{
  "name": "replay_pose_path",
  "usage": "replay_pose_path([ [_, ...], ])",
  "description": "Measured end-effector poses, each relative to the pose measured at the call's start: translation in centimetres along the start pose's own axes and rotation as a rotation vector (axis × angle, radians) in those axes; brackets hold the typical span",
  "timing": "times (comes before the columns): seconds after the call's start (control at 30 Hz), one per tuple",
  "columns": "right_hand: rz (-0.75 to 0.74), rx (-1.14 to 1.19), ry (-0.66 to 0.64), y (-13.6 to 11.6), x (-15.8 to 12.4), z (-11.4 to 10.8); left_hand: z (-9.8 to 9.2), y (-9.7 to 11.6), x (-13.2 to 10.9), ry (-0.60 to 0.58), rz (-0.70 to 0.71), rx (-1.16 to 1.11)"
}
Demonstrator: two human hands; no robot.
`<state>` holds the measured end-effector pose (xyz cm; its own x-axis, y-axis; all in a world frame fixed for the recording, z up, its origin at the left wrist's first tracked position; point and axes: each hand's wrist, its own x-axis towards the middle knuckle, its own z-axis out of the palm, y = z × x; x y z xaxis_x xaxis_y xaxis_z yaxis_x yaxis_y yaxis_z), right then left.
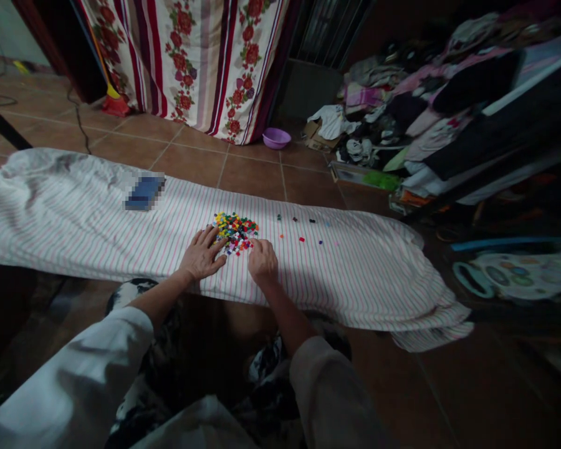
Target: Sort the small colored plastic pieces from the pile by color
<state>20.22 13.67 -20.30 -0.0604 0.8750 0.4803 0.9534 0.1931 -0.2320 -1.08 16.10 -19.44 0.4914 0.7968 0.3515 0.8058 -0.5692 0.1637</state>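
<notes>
A pile of tiny colourful pieces (236, 229), red, yellow, green, blue and white, lies on a striped cloth (355, 280). My left hand (203, 252) rests with fingers spread at the pile's left edge, fingertips touching it. At its right edge my right hand (263, 260) is closed, thumb and finger together; whatever they may pinch is too small to make out. To the right, several of the same pieces sit apart in two loose rows, among them a red piece (302, 239) and a dark piece (312, 221).
A blurred blue rectangular object (144, 192) lies on the cloth at the left. Beyond stand a purple basin (277, 138), a floral curtain (182, 62) and a red broom head (116, 105). Heaped clothes (402, 106) fill the right back, behind a dark slanting bar.
</notes>
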Motion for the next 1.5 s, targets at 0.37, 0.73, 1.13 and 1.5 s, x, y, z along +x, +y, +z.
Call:
replay_pose_path([
  [0.37,-0.176,0.095,-0.145,0.1,0.1,-0.7,-0.1,-0.1,0.0,0.013,0.019,-0.053],
  [0.73,-0.037,0.160,-0.141,0.3,0.1,0.0,0.0,-0.2,-0.4,0.102,-0.074,-0.157],
  [1.13,0.042,0.287,-0.123,-1.0,2.1,-0.3,0.2,0.0,-1.2,0.059,-0.156,-0.088],
  [1.5,0.085,0.090,-0.420,-3.7,6.8,-0.2,-0.2,0.4,-1.1,0.075,-0.189,-0.118],
])
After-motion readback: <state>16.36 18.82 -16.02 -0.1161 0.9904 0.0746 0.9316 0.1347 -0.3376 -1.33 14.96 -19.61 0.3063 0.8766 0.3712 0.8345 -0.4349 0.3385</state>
